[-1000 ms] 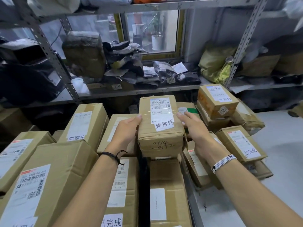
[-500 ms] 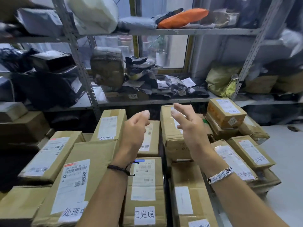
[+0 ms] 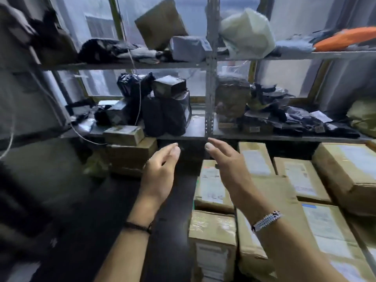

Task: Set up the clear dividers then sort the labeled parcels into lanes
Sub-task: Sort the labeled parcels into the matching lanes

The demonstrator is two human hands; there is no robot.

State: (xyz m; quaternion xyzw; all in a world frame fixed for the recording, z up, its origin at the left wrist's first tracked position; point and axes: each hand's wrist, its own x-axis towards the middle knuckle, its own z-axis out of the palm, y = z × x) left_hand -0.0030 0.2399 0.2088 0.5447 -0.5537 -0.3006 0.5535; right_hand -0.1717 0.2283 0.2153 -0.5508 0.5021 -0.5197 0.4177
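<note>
Wrists: a black cord band [image 3: 138, 226] is circling the left wrist; a white-and-dark beaded band [image 3: 266, 218] is circling the right wrist.
Left hand: the left hand [image 3: 160, 176] is hovering in the air over a dark gap [image 3: 175, 231], palm turned inward; its fingers [image 3: 173, 151] are lying loosely curved and released, grasping nothing.
Right hand: the right hand [image 3: 230, 171] is hovering just beside the left, apart from it, palm facing it; its fingers [image 3: 215, 147] are reaching forward, relaxed and released, touching nothing.
Parcels: the cardboard parcels [image 3: 211, 237] are lying packed side by side to the right of the dark gap, white labels facing up; the right forearm is crossing above the nearest ones; more of them are running back to a large parcel [image 3: 350, 171] at the far right; the print on the labels is too blurred to read.
Small boxes: two small boxes [image 3: 126, 143] are sitting stacked beyond the left hand, at the front edge of the lower shelf.
Lower shelf: the lower shelf [image 3: 195, 127] is carrying black bags [image 3: 164, 115] left of a metal post [image 3: 209, 88] and dark wrapped packets [image 3: 284, 117] right of it.
Upper shelf: the upper shelf [image 3: 122, 65] is bearing a brown packet [image 3: 160, 23], a white bag [image 3: 246, 31] and an orange packet [image 3: 343, 37].
Window: a window [image 3: 97, 84] is showing behind the shelves.
</note>
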